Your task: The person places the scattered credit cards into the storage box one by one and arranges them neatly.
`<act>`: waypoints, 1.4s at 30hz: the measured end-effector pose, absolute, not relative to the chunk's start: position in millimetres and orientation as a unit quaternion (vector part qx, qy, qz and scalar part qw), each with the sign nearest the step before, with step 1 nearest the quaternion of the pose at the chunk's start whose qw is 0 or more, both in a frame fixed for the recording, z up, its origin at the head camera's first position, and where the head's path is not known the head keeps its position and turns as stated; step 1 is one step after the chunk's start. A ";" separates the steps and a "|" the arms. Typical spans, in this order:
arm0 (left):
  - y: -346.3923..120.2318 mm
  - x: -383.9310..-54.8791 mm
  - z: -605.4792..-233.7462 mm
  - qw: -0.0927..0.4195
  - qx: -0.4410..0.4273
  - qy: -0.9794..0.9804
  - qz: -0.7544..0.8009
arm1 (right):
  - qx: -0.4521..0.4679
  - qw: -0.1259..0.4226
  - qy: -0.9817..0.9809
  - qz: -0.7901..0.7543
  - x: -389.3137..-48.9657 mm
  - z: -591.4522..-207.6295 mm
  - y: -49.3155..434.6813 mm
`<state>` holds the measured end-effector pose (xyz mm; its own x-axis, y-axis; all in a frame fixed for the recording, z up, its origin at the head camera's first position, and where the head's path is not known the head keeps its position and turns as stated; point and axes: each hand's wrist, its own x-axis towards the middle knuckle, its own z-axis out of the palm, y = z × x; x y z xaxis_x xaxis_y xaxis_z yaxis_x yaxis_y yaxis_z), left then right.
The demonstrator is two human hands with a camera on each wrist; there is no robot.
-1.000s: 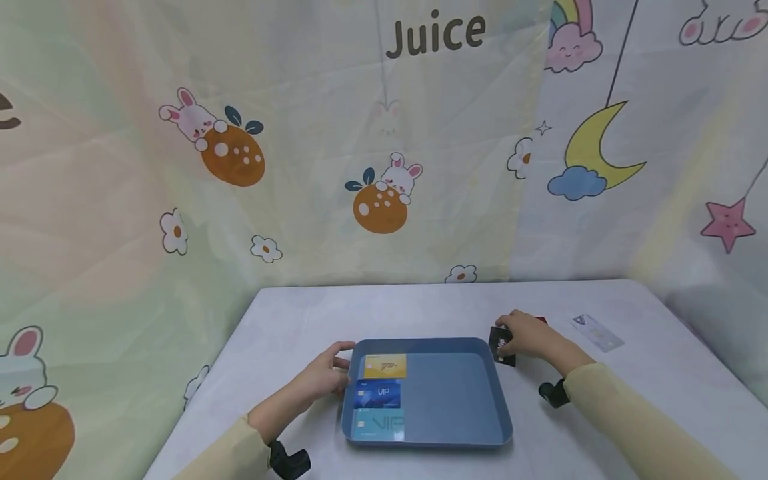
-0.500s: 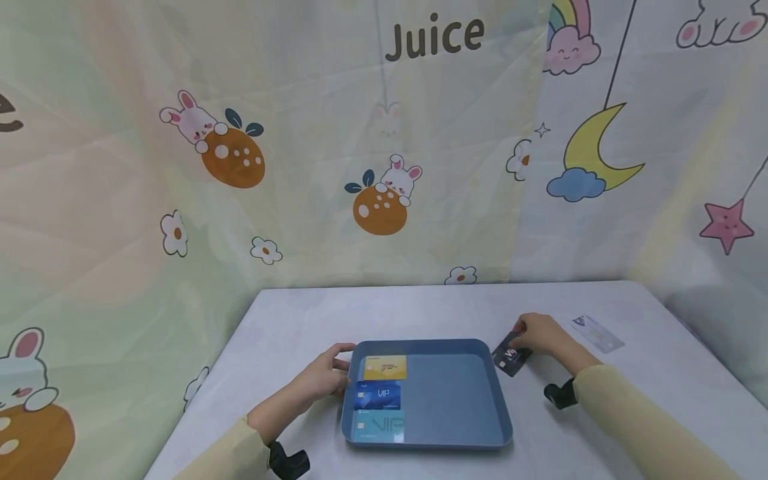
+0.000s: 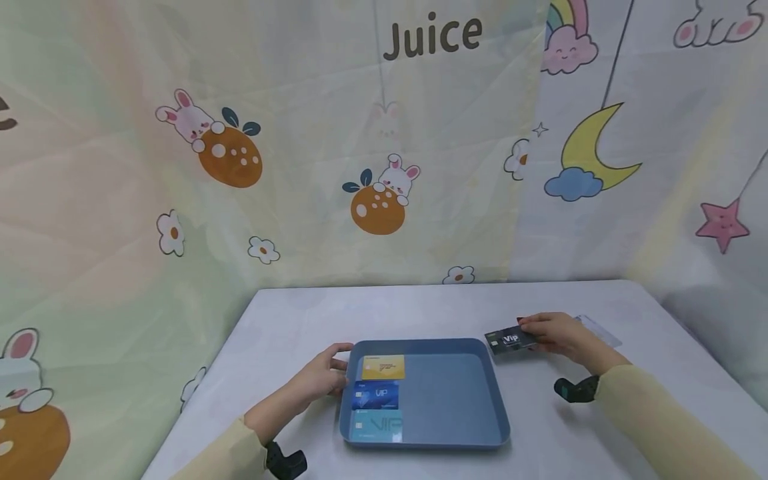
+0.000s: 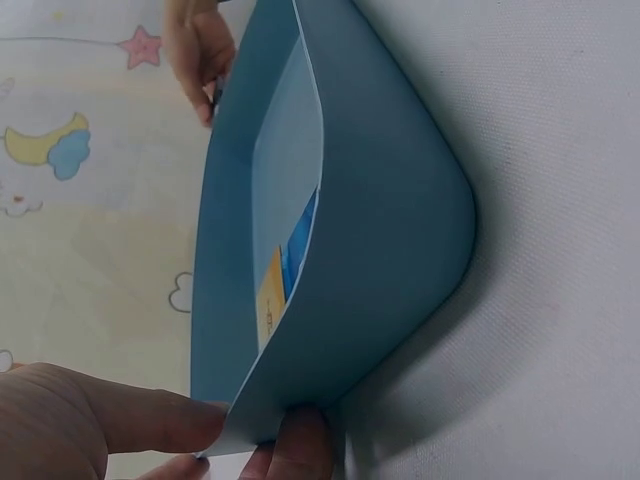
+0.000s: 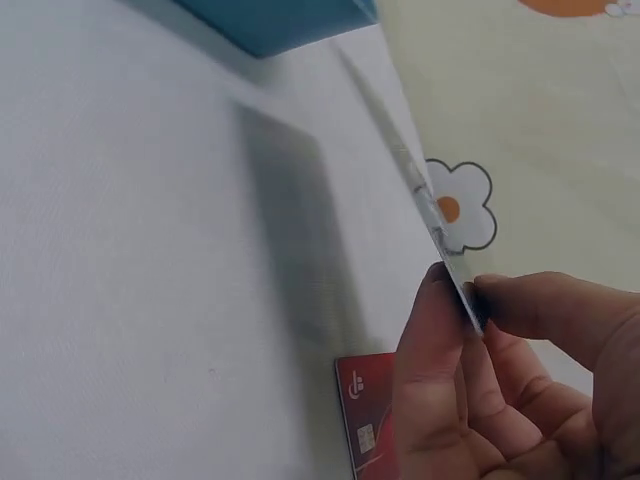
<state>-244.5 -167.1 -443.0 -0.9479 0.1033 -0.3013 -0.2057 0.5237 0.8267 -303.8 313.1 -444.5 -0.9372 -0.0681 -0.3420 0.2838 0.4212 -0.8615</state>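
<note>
"black card (image 3: 510,339) has swung round since a moment ago, hasn't it? it stood slanted beside the tray (image 3: 450,400), and now its long side runs nearly level."

"yes, and it's up off the table (image 3: 300,320), with its shadow falling below. the right hand (image 3: 555,335) pinches one end between thumb and fingers."

"where's the other end?"

"just beside the tray's far right corner. you can read 'vip' on it."

"and the left hand (image 3: 327,370)?"

"same spot as before, gripping the tray's rim at the far left corner, fingers against the outside of the wall."

"what's lying in the tray?"

"three cards in a column along the left side: a yellow card (image 3: 383,367) farthest off, a blue card (image 3: 375,395) in the middle, a teal card (image 3: 377,425) nearest the person."

"anything else by the right hand?"

"a red card (image 5: 365,410) flat on the table, partly hidden by the fingers, and a pale card (image 3: 600,331) farther right, half behind the hand and wrist."
</note>
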 end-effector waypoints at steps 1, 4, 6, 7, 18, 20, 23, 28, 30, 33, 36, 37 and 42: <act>-167.5 -244.3 -443.3 0.156 -0.031 0.860 0.485 | 0.069 0.167 0.816 -0.550 -303.1 -444.2 314.2; -168.9 -243.8 -443.2 0.152 -0.034 0.863 0.481 | 0.085 0.171 0.785 -0.590 -301.1 -443.1 315.6; -169.1 -243.9 -443.0 0.152 -0.035 0.863 0.481 | 0.091 0.173 0.767 -0.611 -299.9 -441.7 316.0; -169.1 -243.9 -442.9 0.152 -0.036 0.863 0.480 | 0.091 0.174 0.759 -0.620 -299.4 -441.0 316.0; -166.7 -244.6 -441.0 0.153 -0.033 0.863 0.481 | 0.109 0.177 0.688 -0.695 -297.2 -426.6 307.3; -166.8 -244.4 -441.7 0.153 -0.032 0.862 0.482 | 0.111 0.178 0.679 -0.704 -297.1 -425.4 305.0; -167.5 -244.7 -443.2 0.154 -0.028 0.861 0.485 | 0.113 0.176 0.671 -0.711 -296.3 -424.3 302.3; -168.5 -245.4 -444.9 0.155 -0.023 0.859 0.487 | 0.106 0.177 0.671 -0.712 -294.5 -423.6 299.0; -168.5 -245.4 -445.0 0.156 -0.022 0.859 0.487 | 0.104 0.179 0.670 -0.713 -293.9 -423.1 297.5; -168.3 -245.2 -444.8 0.156 -0.023 0.859 0.487 | 0.101 0.183 0.665 -0.717 -293.1 -422.2 294.6; -168.4 -244.8 -444.9 0.155 -0.025 0.859 0.487 | 0.100 0.187 0.660 -0.721 -292.5 -422.2 290.8; -168.4 -244.7 -444.9 0.155 -0.026 0.859 0.487 | 0.099 0.189 0.660 -0.721 -292.4 -422.5 289.5; -168.1 -243.9 -444.4 0.157 -0.027 0.858 0.488 | 0.093 0.191 0.663 -0.718 -291.8 -424.7 283.8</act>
<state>-243.9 -168.1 -444.4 -0.9493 0.1062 -0.2960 -0.2001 0.5222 0.8290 -291.8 283.8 -424.7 -0.9094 -0.1515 -0.3874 0.3983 -0.0482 -0.9160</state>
